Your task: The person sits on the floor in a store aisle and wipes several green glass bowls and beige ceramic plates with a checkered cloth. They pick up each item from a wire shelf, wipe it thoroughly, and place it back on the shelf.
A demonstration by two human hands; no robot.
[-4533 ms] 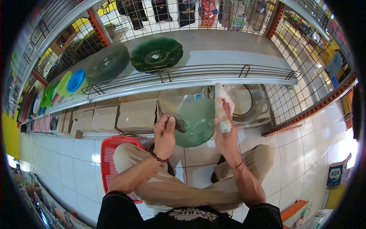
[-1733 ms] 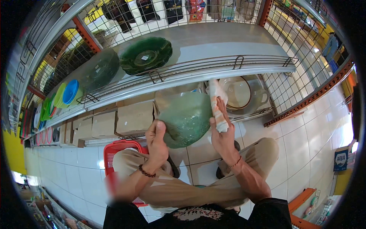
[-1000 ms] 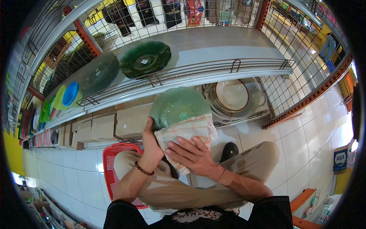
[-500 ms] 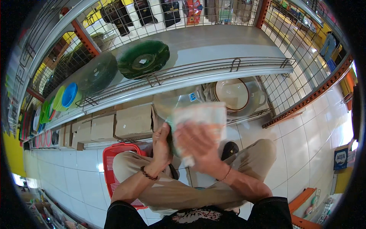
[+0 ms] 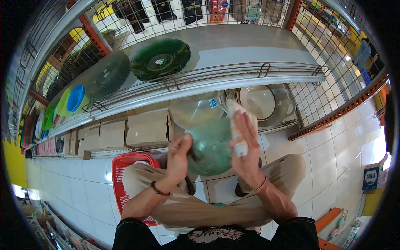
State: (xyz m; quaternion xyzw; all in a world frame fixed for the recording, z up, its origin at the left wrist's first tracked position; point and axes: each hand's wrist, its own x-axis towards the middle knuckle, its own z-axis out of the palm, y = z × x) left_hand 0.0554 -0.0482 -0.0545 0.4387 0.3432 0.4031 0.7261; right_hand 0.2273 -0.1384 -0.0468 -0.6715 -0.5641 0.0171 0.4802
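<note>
A pale green glass plate (image 5: 210, 148) is held up between my hands, over my lap. My left hand (image 5: 179, 156) grips its left edge, thumb on the near face. At the plate's right side, my right hand (image 5: 246, 146) is closed on a white cloth (image 5: 236, 125) with faint orange marks, seen partly edge-on. How much of the cloth touches the glass I cannot tell. On the shelf above sit a dark green wavy-edged glass plate (image 5: 160, 60) and a darker clear glass plate (image 5: 106, 75).
The shelf (image 5: 246, 46) has a wire rail (image 5: 216, 71) along its front. Below it are stacked cream bowls (image 5: 257, 103), a large clear dish (image 5: 193, 109) and cardboard boxes (image 5: 148, 129). A red plastic basket (image 5: 121, 183) stands by my left knee. Blue and green bowls (image 5: 76, 99) line the left.
My right hand with the cloth has swung right and turned edge-on, uncovering the green glass plate. My left hand keeps its grip on the edge.
</note>
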